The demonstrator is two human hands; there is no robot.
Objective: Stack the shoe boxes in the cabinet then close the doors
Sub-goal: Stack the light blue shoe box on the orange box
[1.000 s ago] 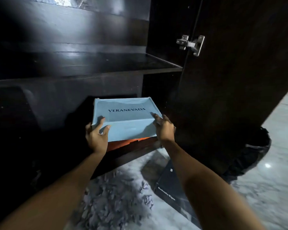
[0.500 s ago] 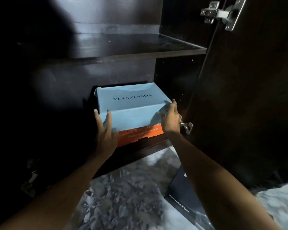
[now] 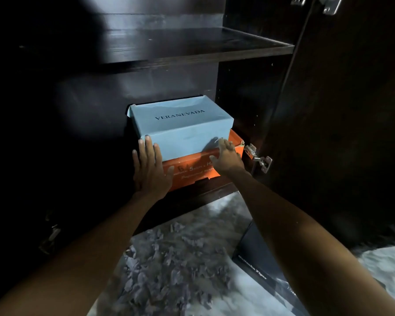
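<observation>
Resting on top of an orange shoe box (image 3: 192,171), the light blue shoe box (image 3: 183,126) marked VERANEVADA sits in the lower compartment of the dark cabinet (image 3: 146,87), near its right side wall. The left hand (image 3: 149,169) lies flat with straight fingers against the front left corner of the stack, fingertips touching the blue box and palm over the orange one. The right hand (image 3: 226,157) is likewise spread with straight fingers, touching the front right of the blue box low down, above the orange box's lid; neither hand is curled around anything. Above the hands runs a bare shelf (image 3: 192,51). Just right of the right hand, a metal hinge (image 3: 259,157) joins the cabinet to its open right door (image 3: 340,110). Below the right forearm, a black shoe box (image 3: 258,258) lies on the marble floor (image 3: 169,258).
</observation>
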